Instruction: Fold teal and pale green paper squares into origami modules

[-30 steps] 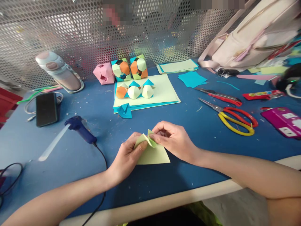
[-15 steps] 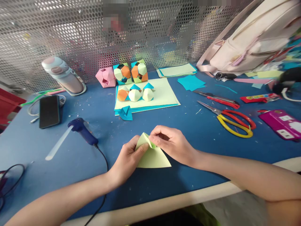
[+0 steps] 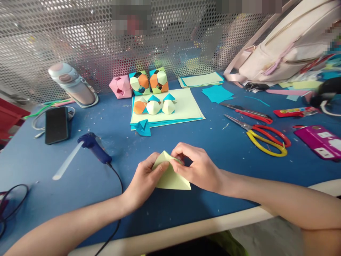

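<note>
A pale yellow-green sheet of paper [image 3: 173, 179], folded to a peak at its top, is held just above the blue table. My left hand [image 3: 149, 176] grips its left side, thumb lying on the front face. At the upper right edge, my right hand [image 3: 197, 167] pinches the paper between thumb and fingers; part of that edge is hidden behind the fingers. Beyond my hands, a small folded blue paper piece [image 3: 143, 127] rests against a stack of sheets [image 3: 188, 103]. On that stack sit several rounded paper units, among them an orange one [image 3: 140, 106].
Scissors [image 3: 255, 133], a red utility knife [image 3: 250, 113] and a purple case [image 3: 318, 140] lie to the right. A glue gun [image 3: 96, 147] with its cord is at left, near a phone [image 3: 57, 124] and a bottle [image 3: 73, 83]. Finished paper balls [image 3: 140, 83] stand by the perforated metal panel [image 3: 80, 42].
My right hand has shifted its pinch and turned slightly, pressing the raised fold flatter along the right edge. My left hand keeps its hold.
</note>
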### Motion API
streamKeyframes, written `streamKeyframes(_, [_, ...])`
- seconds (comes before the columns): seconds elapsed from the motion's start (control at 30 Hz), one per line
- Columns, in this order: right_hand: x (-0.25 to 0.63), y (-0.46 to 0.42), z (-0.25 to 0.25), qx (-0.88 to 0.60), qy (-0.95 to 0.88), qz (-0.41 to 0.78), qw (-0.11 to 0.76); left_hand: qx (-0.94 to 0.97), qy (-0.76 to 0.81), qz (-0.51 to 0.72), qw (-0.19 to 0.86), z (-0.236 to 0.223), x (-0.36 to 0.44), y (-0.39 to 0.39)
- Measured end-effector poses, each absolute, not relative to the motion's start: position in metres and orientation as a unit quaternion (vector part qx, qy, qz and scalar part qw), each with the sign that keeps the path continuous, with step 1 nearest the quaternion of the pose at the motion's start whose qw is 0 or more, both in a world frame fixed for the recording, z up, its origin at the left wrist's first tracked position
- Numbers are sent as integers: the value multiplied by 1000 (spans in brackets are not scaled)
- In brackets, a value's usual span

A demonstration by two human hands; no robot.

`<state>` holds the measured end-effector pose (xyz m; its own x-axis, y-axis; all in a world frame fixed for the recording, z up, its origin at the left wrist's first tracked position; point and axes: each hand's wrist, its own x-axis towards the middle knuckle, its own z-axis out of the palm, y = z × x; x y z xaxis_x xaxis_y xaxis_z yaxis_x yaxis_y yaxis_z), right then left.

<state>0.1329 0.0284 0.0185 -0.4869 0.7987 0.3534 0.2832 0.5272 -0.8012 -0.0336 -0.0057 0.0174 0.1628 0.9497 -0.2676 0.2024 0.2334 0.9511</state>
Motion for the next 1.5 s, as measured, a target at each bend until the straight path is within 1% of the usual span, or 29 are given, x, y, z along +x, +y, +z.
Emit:
streamKeyframes(0.13, [134,29,20,-338,-787,359,369,497,541,351,581,20,-35,-4])
streamKeyframes(0.3, [136,32,24,-351,-775,400,341,466,552,323,611,27,-37,-1])
streamKeyframes(0.5, [139,35,24,-382,-746,461,292,480,565,333,582,28,-38,1])
streamKeyframes(0.77, [139,36,26,-419,-726,480,260,503,574,350,543,24,-37,-2])
streamKeyframes(1.0, [139,36,28,-434,-716,492,237,522,576,339,530,21,-37,-1])
streamKeyframes(1.2, [142,37,30,-425,-687,545,225,524,578,340,525,20,-37,0])
streamKeyframes(1.37, [143,36,32,-421,-682,555,222,534,584,335,511,20,-37,0])
streamKeyframes(1.5, [141,36,31,-431,-706,516,222,545,581,342,499,21,-37,0])
